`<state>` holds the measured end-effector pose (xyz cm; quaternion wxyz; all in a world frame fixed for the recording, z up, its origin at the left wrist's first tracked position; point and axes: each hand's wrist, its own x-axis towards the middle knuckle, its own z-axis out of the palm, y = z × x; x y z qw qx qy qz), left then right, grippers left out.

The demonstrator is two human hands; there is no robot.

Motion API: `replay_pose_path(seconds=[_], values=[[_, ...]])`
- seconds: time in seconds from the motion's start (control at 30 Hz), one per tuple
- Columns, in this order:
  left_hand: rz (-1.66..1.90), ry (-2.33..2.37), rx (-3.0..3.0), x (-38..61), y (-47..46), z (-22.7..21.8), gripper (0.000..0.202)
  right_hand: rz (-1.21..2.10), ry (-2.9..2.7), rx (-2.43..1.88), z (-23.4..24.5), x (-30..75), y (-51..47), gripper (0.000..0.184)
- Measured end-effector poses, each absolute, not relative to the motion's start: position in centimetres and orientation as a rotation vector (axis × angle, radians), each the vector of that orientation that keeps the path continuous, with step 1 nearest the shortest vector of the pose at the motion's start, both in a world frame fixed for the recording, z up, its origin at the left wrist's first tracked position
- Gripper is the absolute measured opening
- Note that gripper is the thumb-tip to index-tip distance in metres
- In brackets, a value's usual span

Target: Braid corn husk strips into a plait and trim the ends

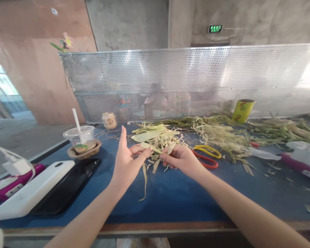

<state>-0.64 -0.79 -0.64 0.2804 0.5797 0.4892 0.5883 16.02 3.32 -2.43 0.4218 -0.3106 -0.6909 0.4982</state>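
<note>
My left hand (131,160) pinches one end of a pale green strip of dried husk (156,150), its index finger raised. The strip's other end is between the thumb and fingers of my right hand (180,157). Another thin strip (145,181) dangles below my left hand over the blue table (170,203). Just behind both hands lies a heap of pale husks (160,133) with small crumbly bits. Scissors with one yellow and one red handle loop (208,151) lie right of my right hand, their blades hidden.
A drink cup with a straw (80,136) sits in a cardboard holder at left, near a black phone (67,187) and a white power bank (36,189). Shredded fibres (219,134) spread rightward, by a yellow-green tube (243,111). A perforated metal screen (170,82) closes the back.
</note>
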Motion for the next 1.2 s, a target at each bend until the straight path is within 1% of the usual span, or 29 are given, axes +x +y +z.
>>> replay_pose_path(seconds=[0.13,0.2,0.4,0.53,0.67,0.87,0.97,1.2], values=[[1.711,1.368,1.48,-0.9,-0.4,-0.3,0.105,1.273,-1.705,-0.775,-2.2,16.2,3.4,0.021],[1.711,1.344,1.453,-0.8,-0.3,-0.2,0.103,1.308,-1.649,-0.735,-2.3,16.3,3.5,0.022],[1.331,1.148,1.556,-0.1,-0.6,-0.9,0.11,1.499,-1.569,-0.552,-2.7,16.2,3.8,0.028],[1.322,1.259,1.624,0.3,-0.9,-1.3,0.105,1.443,-1.623,-0.611,-2.8,16.1,3.8,0.026],[1.249,1.211,1.578,0.5,-1.1,-1.2,0.103,1.393,-1.528,-0.627,-2.9,16.0,3.9,0.024],[1.197,1.196,1.498,0.3,-1.4,-0.6,0.104,1.465,-1.561,-0.579,-2.6,16.1,4.0,0.029],[1.248,1.194,1.498,0.4,-1.5,-0.6,0.104,1.365,-1.628,-0.651,-2.5,16.3,4.0,0.032],[1.47,1.11,1.458,1.4,-1.2,-1.5,0.113,1.087,-1.828,-0.763,-2.0,16.3,3.1,0.031]])
